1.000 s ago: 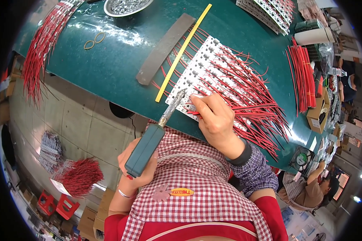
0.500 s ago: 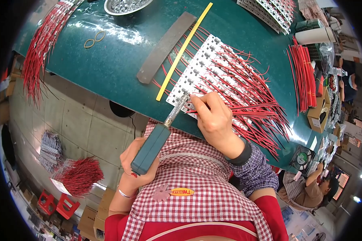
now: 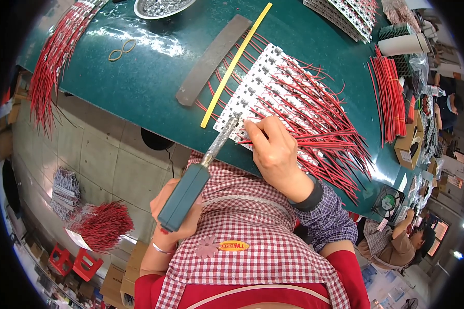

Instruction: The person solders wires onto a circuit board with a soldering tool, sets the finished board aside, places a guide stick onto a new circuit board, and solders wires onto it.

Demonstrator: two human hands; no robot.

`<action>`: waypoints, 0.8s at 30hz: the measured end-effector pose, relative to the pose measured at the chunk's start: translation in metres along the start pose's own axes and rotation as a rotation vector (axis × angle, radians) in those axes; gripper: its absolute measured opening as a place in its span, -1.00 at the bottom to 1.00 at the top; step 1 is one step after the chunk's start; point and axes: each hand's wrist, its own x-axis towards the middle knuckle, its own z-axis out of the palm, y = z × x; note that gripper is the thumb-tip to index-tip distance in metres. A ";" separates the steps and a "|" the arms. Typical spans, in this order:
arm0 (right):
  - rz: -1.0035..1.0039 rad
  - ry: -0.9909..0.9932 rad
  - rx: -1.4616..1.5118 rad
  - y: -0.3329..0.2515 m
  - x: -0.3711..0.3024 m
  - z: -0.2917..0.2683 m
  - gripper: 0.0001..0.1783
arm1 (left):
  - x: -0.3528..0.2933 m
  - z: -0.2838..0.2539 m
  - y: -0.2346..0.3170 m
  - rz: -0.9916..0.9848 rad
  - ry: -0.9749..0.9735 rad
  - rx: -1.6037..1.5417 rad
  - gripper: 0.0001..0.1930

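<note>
My left hand (image 3: 176, 208) is closed around a soldering gun (image 3: 184, 196) with a dark green body. Its metal barrel slants up and right, the tip over the near left corner of a white circuit board panel (image 3: 258, 80). Close by that tip, my right hand (image 3: 276, 152) is closed in a pinch at the panel's near edge. Red and black wires (image 3: 314, 138) run out from beneath its fingers; the very end held by the fingertips is mostly hidden. More such wires (image 3: 340, 149) fan rightward from rows of pads across the panel.
A grey bar (image 3: 214, 61) and a yellow strip (image 3: 237, 64) lie across wires left of the panel. A metal bowl (image 3: 165, 9) of small parts stands farther back. Wired strips (image 3: 62, 56) hang over the left edge. Stacked panels, red wire bundles (image 3: 389, 98) and a small fan (image 3: 387, 202) sit rightward.
The soldering gun has moved slightly left and down with my left hand, its barrel tip drawing back a little from the right fingertips. My right hand has stayed nearly still.
</note>
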 end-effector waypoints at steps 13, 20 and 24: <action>-0.010 0.017 -0.017 0.000 -0.001 0.001 -0.66 | 0.004 0.003 0.008 -0.052 -0.013 -0.030 -0.77; -0.033 0.024 -0.037 0.000 -0.001 0.002 -0.67 | 0.004 0.004 0.004 -0.006 -0.008 -0.016 -0.79; -0.045 0.028 -0.046 -0.001 -0.001 0.003 -0.67 | 0.004 0.005 0.004 0.004 -0.006 -0.022 -0.79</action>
